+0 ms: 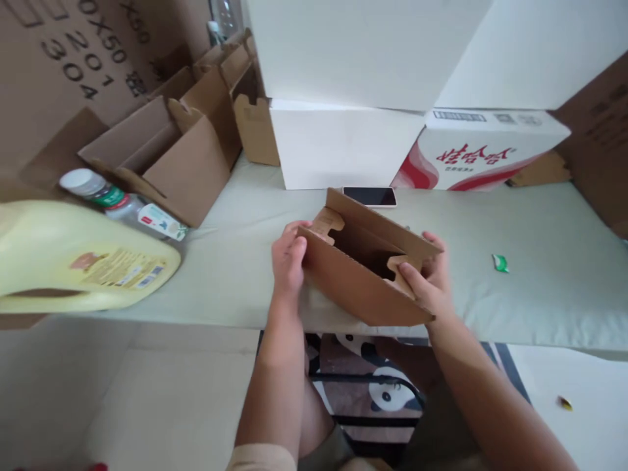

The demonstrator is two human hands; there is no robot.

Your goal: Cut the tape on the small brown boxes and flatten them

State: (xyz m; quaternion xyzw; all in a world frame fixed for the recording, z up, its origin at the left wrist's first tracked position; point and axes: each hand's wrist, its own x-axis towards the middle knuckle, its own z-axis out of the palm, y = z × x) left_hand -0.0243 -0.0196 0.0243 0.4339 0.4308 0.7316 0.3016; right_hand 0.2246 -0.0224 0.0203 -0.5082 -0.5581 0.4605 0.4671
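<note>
Between my hands, over the front edge of the pale green covered surface, a small brown cardboard box (360, 281) is tilted with its open top facing up. Its two long walls stand up, and notched end flaps show inside. My left hand (289, 257) grips the left end, thumb on the near side. At the right end my right hand (434, 281) holds the box, its thumb pressed on the notched flap and its fingers behind the far wall. The inside of the box is dark, and I cannot make out its bottom.
Brown cardboard boxes (191, 167) stand open at the left. Near them lie a clear bottle (130, 208) and a big yellow jug (83, 255). White boxes (343, 144) are stacked behind. A phone (370, 196) and a green wrapper (500, 263) lie on the pale green cover (554, 261).
</note>
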